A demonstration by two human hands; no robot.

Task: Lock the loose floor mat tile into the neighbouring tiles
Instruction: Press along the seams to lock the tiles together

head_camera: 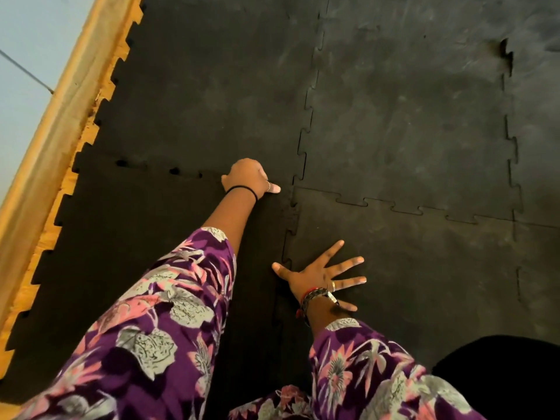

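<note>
The loose black floor mat tile [130, 237] lies at the lower left, with jigsaw-toothed edges. Its far edge meets the far-left tile [212, 95], where small dark gaps show along the seam. My left hand [247, 178] is curled into a fist with the thumb out, pressing on that tile's far right corner. My right hand [322, 278] lies flat with fingers spread on the neighbouring near-right tile [409, 283], its thumb touching the toothed seam between the two tiles. A fourth tile [403, 116] sits at the far right of the corner.
A wooden skirting board [57, 116] and a strip of wooden floor [91, 128] run along the left edge of the mats. A lifted seam [506, 54] shows at the far right. A dark rounded shape [500, 377] fills the lower right corner.
</note>
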